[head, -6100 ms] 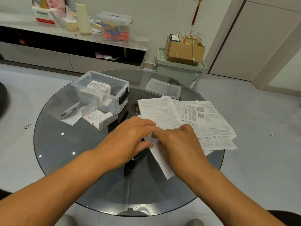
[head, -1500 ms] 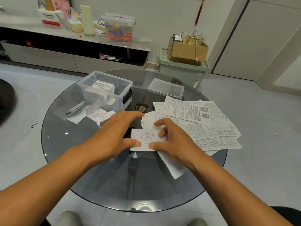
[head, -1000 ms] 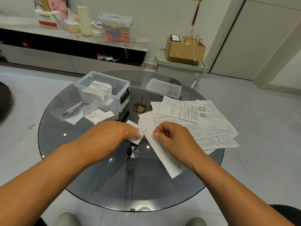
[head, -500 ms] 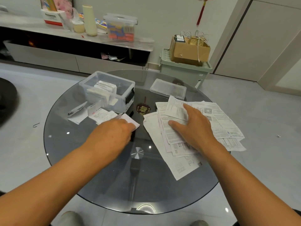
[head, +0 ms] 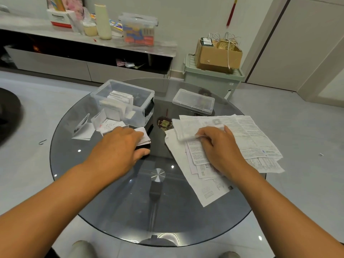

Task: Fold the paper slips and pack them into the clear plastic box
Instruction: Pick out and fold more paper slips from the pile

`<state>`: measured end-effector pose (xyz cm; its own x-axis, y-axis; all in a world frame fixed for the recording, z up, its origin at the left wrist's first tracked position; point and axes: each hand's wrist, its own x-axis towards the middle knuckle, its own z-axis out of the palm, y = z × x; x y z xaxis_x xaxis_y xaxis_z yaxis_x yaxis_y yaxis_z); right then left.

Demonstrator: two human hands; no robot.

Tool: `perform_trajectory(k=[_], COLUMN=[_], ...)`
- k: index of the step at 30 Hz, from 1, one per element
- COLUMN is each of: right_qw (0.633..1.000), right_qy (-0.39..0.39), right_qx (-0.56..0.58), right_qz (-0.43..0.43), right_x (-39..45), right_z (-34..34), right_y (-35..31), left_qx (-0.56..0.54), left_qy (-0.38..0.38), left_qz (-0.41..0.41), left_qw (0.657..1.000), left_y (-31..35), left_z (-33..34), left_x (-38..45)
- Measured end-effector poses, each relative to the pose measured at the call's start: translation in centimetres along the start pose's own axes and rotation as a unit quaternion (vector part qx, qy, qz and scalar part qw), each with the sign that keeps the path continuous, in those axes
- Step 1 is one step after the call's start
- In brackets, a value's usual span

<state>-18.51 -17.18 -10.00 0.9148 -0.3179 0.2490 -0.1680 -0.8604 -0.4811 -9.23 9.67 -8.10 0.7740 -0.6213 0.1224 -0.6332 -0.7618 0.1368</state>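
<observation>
Holding a folded slip [head: 143, 136] just in front of the box [head: 124, 101], the left hand [head: 119, 151] curls round it. Right of the box, the right hand [head: 219, 148] pinches 1 sheet's edge atop the paper pile [head: 247, 135]. Folded slips stand inside the box.

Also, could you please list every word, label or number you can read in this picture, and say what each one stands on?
"Panasonic", it seems, somewhat blurred: on the white and red box on the shelf.
Gold characters on the dark tag under the glass table: too blurred to read.
Print and square codes on the paper sheets: too small to read.
Print on the folded slips beside the clear plastic box: too small to read.
</observation>
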Motion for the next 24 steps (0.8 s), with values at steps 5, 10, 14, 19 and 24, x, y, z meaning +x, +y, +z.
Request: perform_trajectory(k=[5,10,14,19,24], right_qw=[0.992,0.965,0.941,0.958,0.977], right_qy=[-0.115,-0.222,-0.245,-0.229,-0.118], right_qx=[0.048,0.139,0.232,0.170,-0.072], right_qz=[-0.020,-0.015,-0.016,-0.031,-0.163], right_x=[-1.6,-3.5,-4.4,-5.0,-5.5], right_z=[-0.6,-2.5,-3.1,-3.3,-2.0], right_y=[-0.7,-1.6,-1.7,-1.8,-1.9], left_qx=[-0.107,-0.156,-0.145,-0.119,-0.098], left_qy=[0.006,-0.109,-0.179,-0.167,-0.134], left_qz=[0.046,0.153,0.196,0.221,0.243], left_qw=[0.993,0.970,0.953,0.954,0.956], left_y=[1.4,2.6,3.2,2.8,2.9], left_z=[-0.8,-1.2,-0.8,0.1,0.4], left_x=[-0.6,-0.8,-1.1,-0.5,-0.3])
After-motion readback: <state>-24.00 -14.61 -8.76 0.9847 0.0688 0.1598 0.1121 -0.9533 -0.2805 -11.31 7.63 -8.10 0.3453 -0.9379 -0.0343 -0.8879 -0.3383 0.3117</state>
